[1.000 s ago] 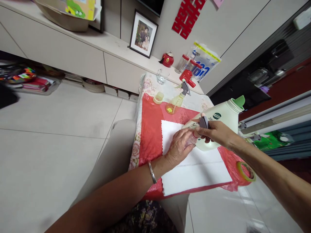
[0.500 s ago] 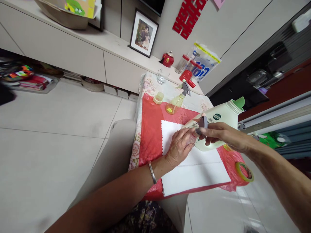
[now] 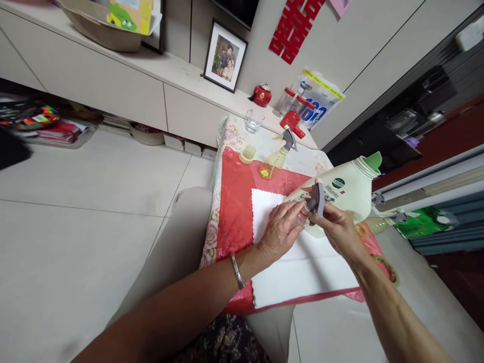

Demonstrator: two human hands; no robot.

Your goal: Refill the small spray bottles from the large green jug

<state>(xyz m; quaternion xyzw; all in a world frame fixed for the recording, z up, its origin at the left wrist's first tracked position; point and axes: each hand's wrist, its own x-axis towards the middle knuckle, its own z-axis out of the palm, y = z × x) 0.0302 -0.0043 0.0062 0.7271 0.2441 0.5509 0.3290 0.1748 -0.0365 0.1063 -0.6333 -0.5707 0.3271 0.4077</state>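
Observation:
My left hand [image 3: 279,231] is wrapped around the clear pinkish body of a small spray bottle [image 3: 299,220], which leans to the right. At its grey trigger head [image 3: 317,195], the fingers and thumb of my right hand [image 3: 338,227] are closed; their exact grip is partly hidden. Right behind both hands stands a large pale-green jug [image 3: 357,189] with a green pouring lip, tilted in the view. A white cloth [image 3: 298,282] with a scalloped edge lies under the hands. Farther back are a yellow spray bottle [image 3: 273,165] with a grey head and a small yellowish cup [image 3: 247,154].
Red plastic sheeting [image 3: 234,212] covers part of the flowered tablecloth [image 3: 212,232]. A glass mug [image 3: 251,122] stands at the table's far edge. On the right are another spray bottle [image 3: 378,225] and a tape roll [image 3: 393,272]. The cabinet ledge behind holds a red pot [image 3: 261,95] and lidded jars.
My right hand has turned around the trigger head, its wrist swinging down and toward me. The trigger head has rotated a little. My left hand stays nearly in place.

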